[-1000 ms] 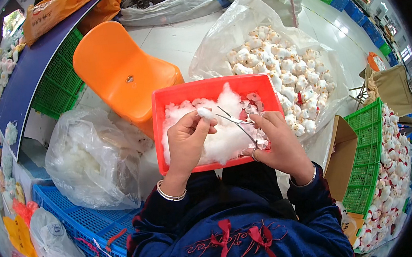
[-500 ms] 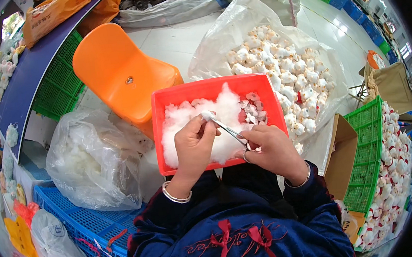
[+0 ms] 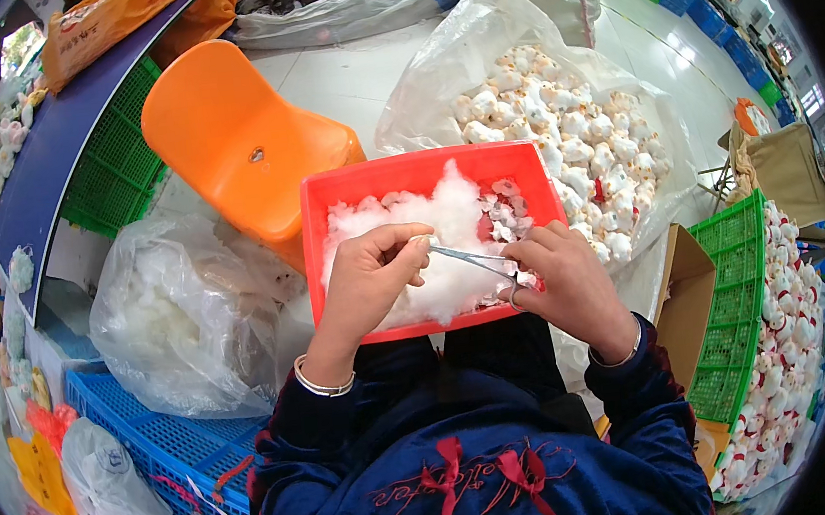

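A red plastic tray (image 3: 374, 175) sits over my lap with a heap of fluffy white stuffing (image 3: 452, 205) in it. Small flat white pieces (image 3: 506, 215) lie in its right end. Above the stuffing, my left hand (image 3: 367, 280) pinches a small white piece (image 3: 428, 241) between thumb and fingers; its shape is mostly hidden. Metal scissor-handled forceps (image 3: 476, 257) are in my right hand (image 3: 568, 283), the fingers at the handle loops. The forceps point left, their tips reaching the white piece at my left fingertips.
Beyond the tray at right, a clear plastic bag (image 3: 424, 80) holds many small white stuffed pieces. An orange chair (image 3: 242, 165) stands at far left. To the left are a bag of stuffing (image 3: 188, 321) and a blue crate (image 3: 137, 407); green crates (image 3: 733, 294) stand at right.
My left hand has shifted a little left and turned, and my right hand has moved right. The forceps lie at a flatter angle, their tips still at the left fingertips.
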Tool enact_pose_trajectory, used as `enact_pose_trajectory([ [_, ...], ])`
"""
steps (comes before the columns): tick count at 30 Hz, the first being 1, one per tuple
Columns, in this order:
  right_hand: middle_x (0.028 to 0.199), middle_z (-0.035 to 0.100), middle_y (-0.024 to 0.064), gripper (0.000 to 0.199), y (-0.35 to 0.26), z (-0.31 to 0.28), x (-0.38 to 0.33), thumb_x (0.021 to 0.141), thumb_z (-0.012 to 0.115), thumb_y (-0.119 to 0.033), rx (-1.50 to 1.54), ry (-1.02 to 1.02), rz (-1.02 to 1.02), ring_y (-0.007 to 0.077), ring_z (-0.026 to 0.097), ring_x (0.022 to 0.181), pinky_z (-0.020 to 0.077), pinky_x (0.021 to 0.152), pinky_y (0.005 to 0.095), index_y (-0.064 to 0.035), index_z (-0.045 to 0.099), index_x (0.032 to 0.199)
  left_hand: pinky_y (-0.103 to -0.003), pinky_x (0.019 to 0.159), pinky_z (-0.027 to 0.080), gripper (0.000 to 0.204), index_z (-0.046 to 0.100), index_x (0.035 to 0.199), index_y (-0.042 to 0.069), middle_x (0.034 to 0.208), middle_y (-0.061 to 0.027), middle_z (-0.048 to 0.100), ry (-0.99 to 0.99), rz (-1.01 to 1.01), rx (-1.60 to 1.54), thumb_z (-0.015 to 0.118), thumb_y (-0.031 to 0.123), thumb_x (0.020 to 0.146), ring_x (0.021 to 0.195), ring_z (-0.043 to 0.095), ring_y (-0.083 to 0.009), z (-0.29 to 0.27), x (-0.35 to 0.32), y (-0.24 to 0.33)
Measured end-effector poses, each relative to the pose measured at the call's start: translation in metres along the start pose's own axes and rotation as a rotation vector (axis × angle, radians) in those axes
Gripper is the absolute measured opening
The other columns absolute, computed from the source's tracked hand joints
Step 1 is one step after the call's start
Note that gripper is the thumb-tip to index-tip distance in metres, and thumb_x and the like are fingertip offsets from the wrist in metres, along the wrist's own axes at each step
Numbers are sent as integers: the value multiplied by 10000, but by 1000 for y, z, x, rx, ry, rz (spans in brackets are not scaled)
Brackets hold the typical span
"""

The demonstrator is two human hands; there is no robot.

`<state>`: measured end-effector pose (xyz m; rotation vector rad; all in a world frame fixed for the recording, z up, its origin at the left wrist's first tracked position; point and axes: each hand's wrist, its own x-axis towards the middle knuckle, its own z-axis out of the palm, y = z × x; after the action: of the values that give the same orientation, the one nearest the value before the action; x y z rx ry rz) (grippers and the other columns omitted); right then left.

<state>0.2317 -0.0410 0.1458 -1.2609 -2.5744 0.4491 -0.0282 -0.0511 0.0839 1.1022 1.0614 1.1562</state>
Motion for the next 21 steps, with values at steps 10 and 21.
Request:
enact_pose_trajectory([
  [10,1057,639,147,522,15,-10,-3,722,867,-196,172,12,65,326,633,1026,525,854,424,-62,676,1189,-239,595,564,147,710,1056,-24,803,-52,673,39,-73,-386,608,74,1014,603,588,-71,-11,3,-5],
  [21,1072,605,111,573,13,-8,14,637,910,-226,23,102,-119,329,571,1042,475,946,422,-78,670,1136,-222,572,562,113,670,1054,-1,800,-66,688,-19,-111,-563,639,101,1017,594,626,-89,-7,3,-9],
])
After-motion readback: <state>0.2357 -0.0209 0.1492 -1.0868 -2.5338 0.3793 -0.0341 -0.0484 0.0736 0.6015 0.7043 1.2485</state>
